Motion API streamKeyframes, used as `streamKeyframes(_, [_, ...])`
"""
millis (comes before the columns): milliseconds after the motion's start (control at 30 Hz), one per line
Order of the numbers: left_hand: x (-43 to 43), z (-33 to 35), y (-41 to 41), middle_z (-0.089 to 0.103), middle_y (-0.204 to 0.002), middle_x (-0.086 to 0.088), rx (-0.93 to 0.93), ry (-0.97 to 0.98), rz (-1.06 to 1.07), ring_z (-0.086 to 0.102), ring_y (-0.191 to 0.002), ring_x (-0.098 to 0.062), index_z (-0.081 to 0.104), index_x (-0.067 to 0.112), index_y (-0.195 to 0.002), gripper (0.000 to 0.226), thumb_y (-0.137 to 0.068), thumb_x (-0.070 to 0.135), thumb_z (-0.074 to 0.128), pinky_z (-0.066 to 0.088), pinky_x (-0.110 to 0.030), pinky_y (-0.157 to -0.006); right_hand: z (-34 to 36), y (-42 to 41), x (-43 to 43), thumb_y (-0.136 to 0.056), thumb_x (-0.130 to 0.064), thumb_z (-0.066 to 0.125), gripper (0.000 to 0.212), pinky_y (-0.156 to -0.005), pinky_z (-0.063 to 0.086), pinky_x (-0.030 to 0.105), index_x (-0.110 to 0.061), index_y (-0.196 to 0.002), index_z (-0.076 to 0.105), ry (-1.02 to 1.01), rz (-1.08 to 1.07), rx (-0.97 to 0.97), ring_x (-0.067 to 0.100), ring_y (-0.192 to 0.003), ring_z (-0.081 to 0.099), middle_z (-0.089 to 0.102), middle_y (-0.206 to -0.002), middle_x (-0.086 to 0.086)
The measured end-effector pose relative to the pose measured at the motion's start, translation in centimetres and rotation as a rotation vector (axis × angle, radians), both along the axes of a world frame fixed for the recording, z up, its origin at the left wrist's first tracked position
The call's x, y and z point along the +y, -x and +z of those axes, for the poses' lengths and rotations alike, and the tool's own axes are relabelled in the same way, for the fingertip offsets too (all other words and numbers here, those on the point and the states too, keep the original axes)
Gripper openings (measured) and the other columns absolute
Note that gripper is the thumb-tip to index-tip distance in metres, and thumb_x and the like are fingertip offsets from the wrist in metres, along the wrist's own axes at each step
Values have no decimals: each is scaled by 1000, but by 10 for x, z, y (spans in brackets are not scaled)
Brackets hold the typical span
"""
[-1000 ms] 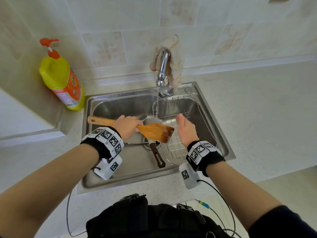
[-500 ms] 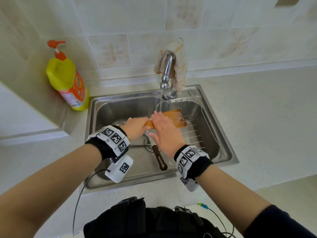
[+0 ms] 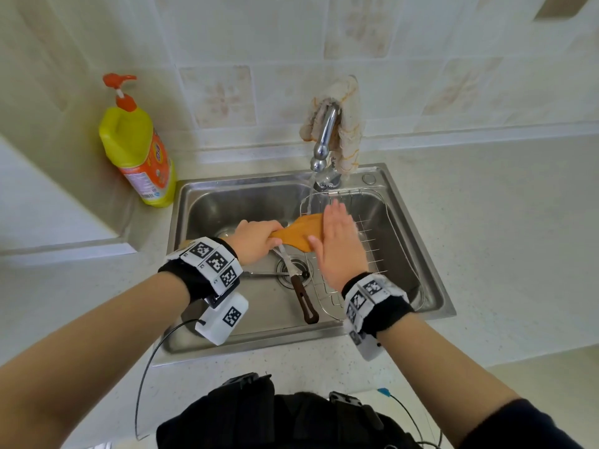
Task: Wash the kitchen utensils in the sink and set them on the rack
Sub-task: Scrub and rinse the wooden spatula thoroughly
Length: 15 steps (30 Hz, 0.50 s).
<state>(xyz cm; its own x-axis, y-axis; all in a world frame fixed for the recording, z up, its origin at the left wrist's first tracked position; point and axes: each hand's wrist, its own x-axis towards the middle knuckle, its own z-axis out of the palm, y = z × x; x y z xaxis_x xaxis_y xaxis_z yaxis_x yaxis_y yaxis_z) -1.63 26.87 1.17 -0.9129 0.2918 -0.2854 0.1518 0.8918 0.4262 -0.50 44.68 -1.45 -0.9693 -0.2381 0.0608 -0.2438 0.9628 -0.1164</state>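
Note:
My left hand (image 3: 254,239) grips the handle of a wooden spatula (image 3: 299,233) held over the steel sink (image 3: 227,202). The blade sits under a thin stream of water from the tap (image 3: 324,147). My right hand (image 3: 337,244) lies flat on the blade with its fingers stretched out, hiding the blade's right half. A knife with a dark brown handle (image 3: 303,298) lies on the sink floor across the drain, under the spatula. A wire rack (image 3: 385,247) fills the right half of the sink.
A yellow soap bottle with an orange pump (image 3: 136,147) stands on the counter left of the sink. A cloth (image 3: 348,124) hangs over the tap. Pale counter (image 3: 486,238) stretches right of the sink. A cable trails from my left wrist device.
The spatula has moved back and right, under the running water. My right hand came from beside the blade to lie flat on it and slid toward its tip.

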Motion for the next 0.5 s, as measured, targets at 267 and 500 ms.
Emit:
streamKeyframes(267, [2,-3,0,60,-97,-5,2,-19,17,56,-101,-25,52,12,-118,25,-99,22,40,30,-33,-98,-5,11,2,-89,-54,4,77,-117,1,34,-5,-149,2,-27,-21,17,25,-146,0,1,-157,13])
streamKeyframes(500, [11,-7,5,61,-106,-6,6,2,-17,55,-106,-26,53,9,-117,25,-99,22,40,28,-36,-100,-10,2,-17,-98,-44,17,66,-115,-3,31,-7,-149,3,-40,261,-35,22,-146,-1,1,-158,10])
